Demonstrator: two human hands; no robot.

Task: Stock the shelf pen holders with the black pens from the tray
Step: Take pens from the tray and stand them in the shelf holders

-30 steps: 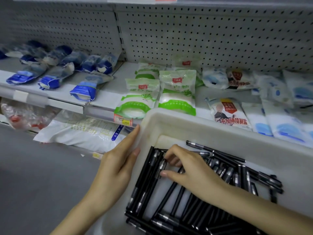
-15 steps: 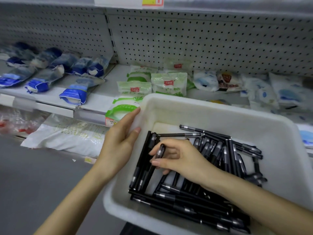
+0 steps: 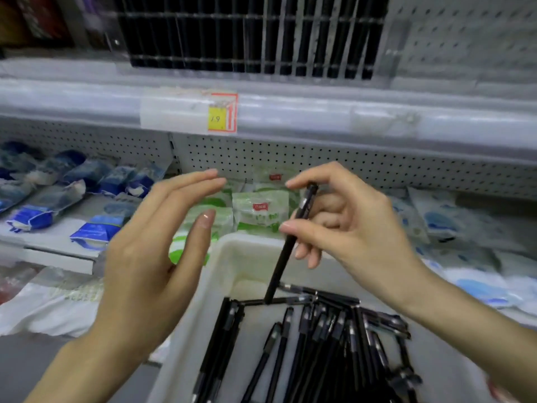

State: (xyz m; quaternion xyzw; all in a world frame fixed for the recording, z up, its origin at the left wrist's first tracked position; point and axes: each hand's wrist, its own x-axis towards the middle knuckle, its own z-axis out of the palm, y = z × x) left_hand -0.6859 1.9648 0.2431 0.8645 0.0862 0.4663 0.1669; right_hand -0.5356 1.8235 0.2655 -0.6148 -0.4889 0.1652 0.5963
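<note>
A white plastic tray sits low in the middle and holds several loose black pens. My right hand pinches one black pen between thumb and fingers and holds it nearly upright above the tray's far end. My left hand hovers to the left of that pen with straight fingers, holding nothing and off the tray. On the upper shelf stands a clear pen holder with narrow slots, most of them filled with dark pens.
A shelf edge rail with a yellow price tag runs across the view. The shelf below carries blue packets on the left, green packets in the middle and pale blue packets on the right. Pegboard backs the shelves.
My right hand has lifted one pen out of the tray. My left hand has let go of the tray rim and risen. The view has tilted up to show the upper shelf.
</note>
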